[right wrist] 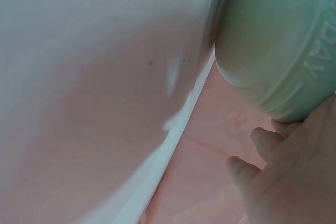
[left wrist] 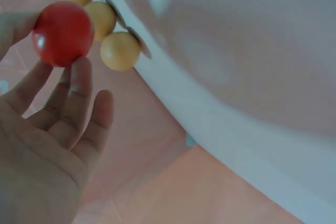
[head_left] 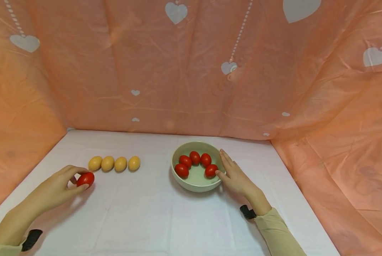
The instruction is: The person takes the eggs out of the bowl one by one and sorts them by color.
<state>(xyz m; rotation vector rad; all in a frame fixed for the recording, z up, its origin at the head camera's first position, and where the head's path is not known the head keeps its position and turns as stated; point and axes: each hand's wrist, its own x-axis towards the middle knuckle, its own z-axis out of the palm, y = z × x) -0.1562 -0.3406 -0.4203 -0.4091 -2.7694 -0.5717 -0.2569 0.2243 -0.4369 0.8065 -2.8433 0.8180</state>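
The left hand (head_left: 58, 186) pinches a red egg (head_left: 85, 179) between thumb and fingertips at about eight o'clock on the worktop (head_left: 146, 220). The left wrist view shows the grip is a light one, with the egg (left wrist: 63, 33) seated at the fingertips and the palm clear of it. Just beyond it, toward ten o'clock, four yellow eggs (head_left: 114, 163) lie in a row, each touching or nearly touching the next.

The right hand (head_left: 237, 176) lies against the three o'clock side of the pale green bowl (head_left: 195, 186), fingers straight along its wall and thumb at the rim, bracing the bowl rather than gripping it. Five more red eggs (head_left: 195, 164) sit inside, curved around the far half of the bowl, which leaves bare floor at its near side.

Judging from this layout, the step in hand looks like carrying the red egg over to the bowl. To do it well, I would keep the pinch firm but not squeezing, since a smooth oval can slip out sideways. It seems wise to lift clear of the yellow row before moving toward three o'clock, so none of them get nudged. The egg is best lowered into the open near part of the bowl and let go only once it touches down. The bracing hand should hold the bowl steady meanwhile.
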